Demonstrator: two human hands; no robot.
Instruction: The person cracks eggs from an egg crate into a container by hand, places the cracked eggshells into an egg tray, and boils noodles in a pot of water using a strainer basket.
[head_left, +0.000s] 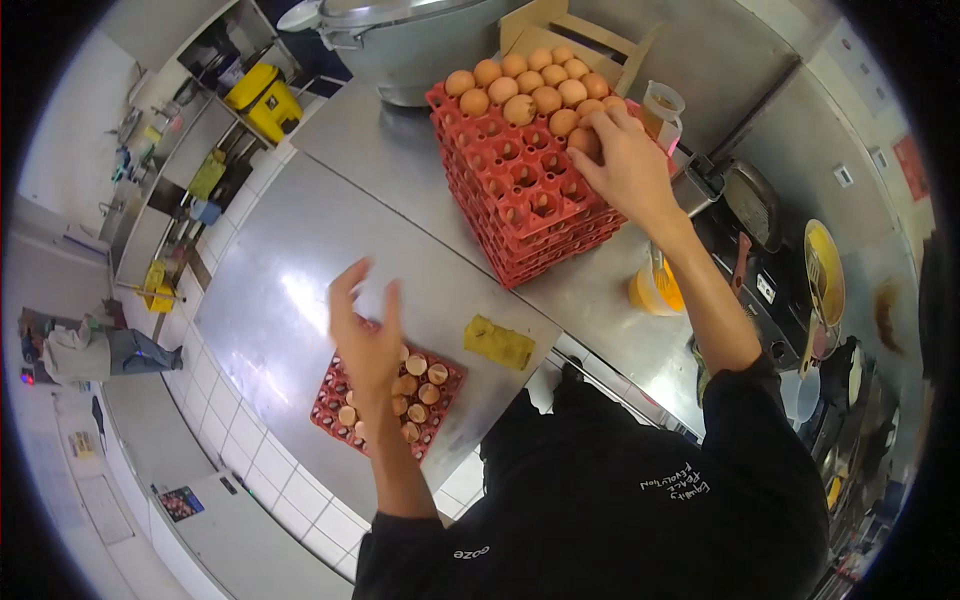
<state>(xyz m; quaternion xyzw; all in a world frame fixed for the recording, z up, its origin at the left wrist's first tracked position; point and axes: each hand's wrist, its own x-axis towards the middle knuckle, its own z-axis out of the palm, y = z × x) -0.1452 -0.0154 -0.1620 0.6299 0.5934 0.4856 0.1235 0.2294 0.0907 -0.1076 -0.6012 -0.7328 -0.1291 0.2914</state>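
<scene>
My right hand (622, 161) has its thumb and fingers around a brown egg (583, 144), which sits at the edge of the filled part of the top red egg tray (499, 176). Several trays make up this stack, and more brown eggs (531, 81) cover the far half of the top one. Slightly blurred, my left hand (367, 322) hovers with fingers apart and nothing between them. Below it, a separate red tray (324, 401) holds several cracked, empty eggshells (418, 412); my wrist hides part of it.
A yellow cloth (499, 342) lies on the steel table (259, 262). To the right stand a container of beaten egg (651, 294) with a whisk, and a clear jug (661, 112). Behind the stack are a large metal pot (420, 45) and cardboard (577, 34). Another person (97, 352) stands far left.
</scene>
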